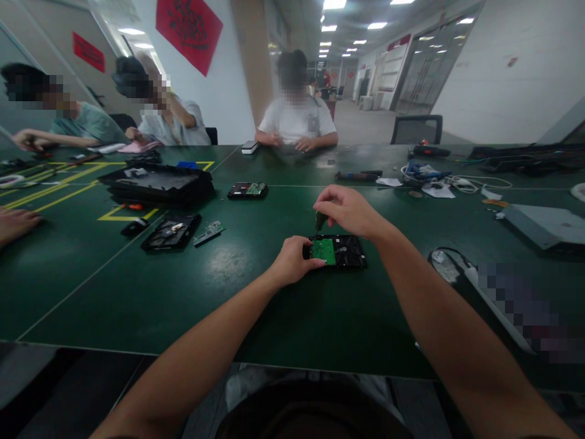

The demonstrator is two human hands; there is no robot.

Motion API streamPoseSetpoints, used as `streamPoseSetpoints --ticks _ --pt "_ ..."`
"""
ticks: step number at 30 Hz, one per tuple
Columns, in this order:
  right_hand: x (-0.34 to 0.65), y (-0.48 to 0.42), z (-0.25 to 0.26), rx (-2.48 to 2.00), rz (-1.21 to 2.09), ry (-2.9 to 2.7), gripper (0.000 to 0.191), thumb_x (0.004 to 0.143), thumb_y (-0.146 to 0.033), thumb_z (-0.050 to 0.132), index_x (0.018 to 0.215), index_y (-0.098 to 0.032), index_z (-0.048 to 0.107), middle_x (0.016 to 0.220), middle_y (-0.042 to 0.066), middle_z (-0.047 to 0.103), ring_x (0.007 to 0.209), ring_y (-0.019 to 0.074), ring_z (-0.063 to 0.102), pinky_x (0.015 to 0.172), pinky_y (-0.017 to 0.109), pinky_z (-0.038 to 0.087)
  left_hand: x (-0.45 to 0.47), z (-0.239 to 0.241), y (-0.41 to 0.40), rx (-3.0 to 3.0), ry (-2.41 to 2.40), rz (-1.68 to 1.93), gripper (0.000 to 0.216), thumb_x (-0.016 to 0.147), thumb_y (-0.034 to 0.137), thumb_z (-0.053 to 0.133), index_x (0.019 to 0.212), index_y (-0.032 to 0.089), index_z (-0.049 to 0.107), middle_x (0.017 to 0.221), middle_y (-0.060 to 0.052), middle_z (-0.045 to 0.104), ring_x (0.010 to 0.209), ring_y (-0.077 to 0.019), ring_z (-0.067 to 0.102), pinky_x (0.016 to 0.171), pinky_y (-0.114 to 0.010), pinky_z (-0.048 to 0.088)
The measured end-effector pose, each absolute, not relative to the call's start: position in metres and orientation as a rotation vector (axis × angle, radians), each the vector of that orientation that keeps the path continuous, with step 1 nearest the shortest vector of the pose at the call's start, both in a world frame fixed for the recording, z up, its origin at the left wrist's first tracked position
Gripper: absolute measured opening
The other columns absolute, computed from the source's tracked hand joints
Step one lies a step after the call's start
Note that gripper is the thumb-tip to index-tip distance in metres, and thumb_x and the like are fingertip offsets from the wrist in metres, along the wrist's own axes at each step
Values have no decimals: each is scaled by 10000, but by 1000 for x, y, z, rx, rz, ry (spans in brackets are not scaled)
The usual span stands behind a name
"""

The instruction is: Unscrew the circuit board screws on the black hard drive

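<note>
A black hard drive [347,252] with a green circuit board on top lies on the dark green table [256,305] in front of me. My left hand [292,259] grips its left edge, fingers curled round it. My right hand [350,210] hovers just above the drive, closed in a pinch on a dark screwdriver [320,221] that points down at the board's upper left corner.
Another hard drive [247,190], an opened drive [171,231] with a loose board [208,232], and a black tray [158,183] lie to the left. Cables [439,177] and a grey case [543,224] sit at right. Three people sit across; another person's hand [16,224] rests at far left.
</note>
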State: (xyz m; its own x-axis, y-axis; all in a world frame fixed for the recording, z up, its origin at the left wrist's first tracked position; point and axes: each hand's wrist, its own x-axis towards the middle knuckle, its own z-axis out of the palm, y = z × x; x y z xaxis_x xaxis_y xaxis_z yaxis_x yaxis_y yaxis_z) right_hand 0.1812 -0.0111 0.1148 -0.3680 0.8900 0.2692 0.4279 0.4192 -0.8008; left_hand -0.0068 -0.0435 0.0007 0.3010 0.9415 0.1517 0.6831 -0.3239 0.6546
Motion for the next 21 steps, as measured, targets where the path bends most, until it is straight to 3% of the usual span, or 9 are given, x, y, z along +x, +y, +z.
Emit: streamPoseSetpoints --ticks 5,9,12,16,21 --pt "178 -13 115 -1029 971 -2002 260 988 -417 532 939 -207 678 990 54 736 559 96 593 508 266 451 -6 2 -44 2107 1439 725 585 745 467 836 1213 167 656 1242 -141 651 1184 -325 584 1030 -469 476" --pt "177 -10 113 -1030 1016 -1969 256 1003 -354 473 1066 -217 679 1004 53 725 616 116 635 528 264 472 -5 1 -44 2103 1447 747 574 751 477 825 1204 167 659 1232 -147 655 1174 -331 588 1020 -475 485" --pt "179 -8 112 -1042 883 -2010 245 991 -357 499 1071 -226 690 962 39 715 633 121 619 563 272 466 -5 1 -44 2105 1453 744 573 750 463 833 1203 162 654 1228 -152 654 1182 -334 581 1028 -473 482" --pt "181 -8 112 -1087 733 -2016 240 946 -425 591 920 -199 668 838 38 693 697 151 619 647 296 483 -5 3 -45 2095 1463 722 591 765 466 826 1226 148 638 1248 -159 641 1198 -335 570 1032 -463 485" --pt "181 -11 113 -1151 764 -1973 191 923 -397 628 930 -206 624 837 35 705 556 121 581 541 291 444 -6 2 -44 2107 1457 707 610 763 492 825 1234 152 638 1266 -161 632 1222 -341 562 1052 -468 475"
